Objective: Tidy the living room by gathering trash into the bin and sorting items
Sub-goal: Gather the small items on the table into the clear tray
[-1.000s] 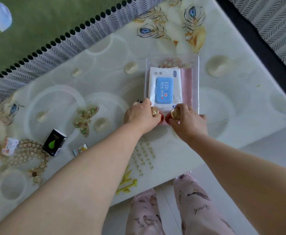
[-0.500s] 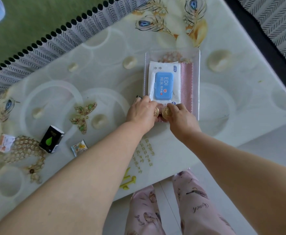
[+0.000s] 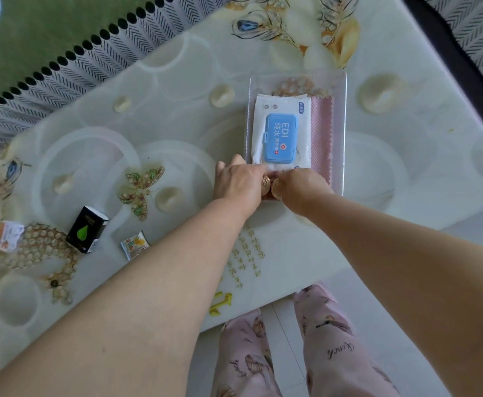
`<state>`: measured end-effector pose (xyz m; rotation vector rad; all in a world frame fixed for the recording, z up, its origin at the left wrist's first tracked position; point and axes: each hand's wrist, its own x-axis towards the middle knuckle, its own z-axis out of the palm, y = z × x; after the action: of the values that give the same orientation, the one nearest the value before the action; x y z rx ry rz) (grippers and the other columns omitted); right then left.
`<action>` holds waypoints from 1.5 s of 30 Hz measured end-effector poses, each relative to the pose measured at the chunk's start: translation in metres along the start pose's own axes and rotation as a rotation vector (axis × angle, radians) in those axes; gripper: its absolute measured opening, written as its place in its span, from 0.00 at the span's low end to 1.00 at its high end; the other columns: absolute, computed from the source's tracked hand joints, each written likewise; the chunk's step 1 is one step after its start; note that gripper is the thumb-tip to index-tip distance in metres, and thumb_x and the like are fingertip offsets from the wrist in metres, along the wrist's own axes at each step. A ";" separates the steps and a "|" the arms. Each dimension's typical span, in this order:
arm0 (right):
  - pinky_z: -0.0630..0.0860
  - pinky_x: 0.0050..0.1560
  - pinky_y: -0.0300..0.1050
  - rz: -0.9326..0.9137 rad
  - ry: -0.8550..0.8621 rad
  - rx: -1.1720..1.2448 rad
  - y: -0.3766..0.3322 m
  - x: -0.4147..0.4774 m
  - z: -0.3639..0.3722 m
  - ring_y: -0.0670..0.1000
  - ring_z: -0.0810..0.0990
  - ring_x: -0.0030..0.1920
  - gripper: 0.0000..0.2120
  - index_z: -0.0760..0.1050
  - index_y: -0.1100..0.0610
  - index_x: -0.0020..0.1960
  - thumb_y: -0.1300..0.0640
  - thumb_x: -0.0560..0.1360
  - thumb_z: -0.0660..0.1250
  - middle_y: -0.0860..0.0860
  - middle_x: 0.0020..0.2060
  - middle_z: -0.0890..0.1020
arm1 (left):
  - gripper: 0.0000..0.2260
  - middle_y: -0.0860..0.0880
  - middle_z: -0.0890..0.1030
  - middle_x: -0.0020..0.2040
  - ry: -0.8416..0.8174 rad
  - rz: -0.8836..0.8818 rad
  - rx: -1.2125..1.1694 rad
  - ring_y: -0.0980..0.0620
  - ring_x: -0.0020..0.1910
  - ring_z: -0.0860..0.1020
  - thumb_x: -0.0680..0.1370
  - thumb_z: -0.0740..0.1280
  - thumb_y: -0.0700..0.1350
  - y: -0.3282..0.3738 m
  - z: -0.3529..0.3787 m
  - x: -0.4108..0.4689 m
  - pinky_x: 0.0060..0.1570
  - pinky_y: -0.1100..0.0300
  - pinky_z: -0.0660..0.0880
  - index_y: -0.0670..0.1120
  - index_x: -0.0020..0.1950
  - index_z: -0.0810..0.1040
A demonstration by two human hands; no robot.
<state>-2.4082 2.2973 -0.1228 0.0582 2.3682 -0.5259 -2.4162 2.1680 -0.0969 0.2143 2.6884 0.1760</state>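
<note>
Bottles point(image 3: 277, 187), two, gold caps, side by side at near end of tray point(image 3: 343, 133), below wipes point(image 3: 280, 137). Left hand point(image 3: 238, 184) grips one, right hand point(image 3: 303, 187) grips other. Likely light, hard, slick; pinch round body, keep upright.

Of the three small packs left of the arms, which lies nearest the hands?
The flat sachet right of the black box; the others lie farther left.

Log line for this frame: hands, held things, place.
left hand: holds gold-capped item | right hand: holds second gold-capped item | place: near end of clear tray, by wipes pack
</note>
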 end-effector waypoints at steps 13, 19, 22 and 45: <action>0.75 0.51 0.48 0.081 0.030 0.101 -0.005 0.002 -0.002 0.58 0.77 0.52 0.17 0.77 0.47 0.62 0.58 0.77 0.58 0.55 0.53 0.80 | 0.10 0.49 0.74 0.58 0.069 -0.206 0.045 0.46 0.61 0.69 0.75 0.69 0.50 -0.007 0.009 0.017 0.55 0.53 0.68 0.53 0.56 0.77; 0.69 0.49 0.50 0.029 0.118 -0.028 -0.012 -0.015 0.006 0.60 0.75 0.56 0.17 0.70 0.56 0.63 0.63 0.77 0.54 0.57 0.56 0.76 | 0.10 0.50 0.76 0.57 0.147 -0.242 -0.250 0.49 0.59 0.73 0.76 0.69 0.49 -0.024 0.012 -0.011 0.54 0.55 0.72 0.50 0.56 0.75; 0.66 0.51 0.51 -0.009 0.254 -0.015 -0.025 -0.022 0.009 0.59 0.73 0.57 0.15 0.71 0.55 0.62 0.62 0.77 0.53 0.55 0.58 0.76 | 0.08 0.50 0.76 0.58 0.153 -0.300 -0.269 0.50 0.59 0.73 0.79 0.65 0.45 -0.041 0.015 -0.031 0.53 0.57 0.71 0.49 0.58 0.75; 0.76 0.48 0.51 -0.181 -0.097 -0.232 -0.102 -0.025 0.105 0.58 0.77 0.53 0.30 0.63 0.49 0.71 0.70 0.73 0.59 0.55 0.59 0.73 | 0.10 0.48 0.78 0.60 -0.058 -0.572 -0.221 0.46 0.60 0.75 0.80 0.63 0.46 -0.163 0.049 -0.098 0.53 0.53 0.72 0.48 0.61 0.74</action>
<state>-2.3416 2.1659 -0.1410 -0.2831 2.3344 -0.3271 -2.3273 1.9951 -0.1263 -0.5994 2.5279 0.2778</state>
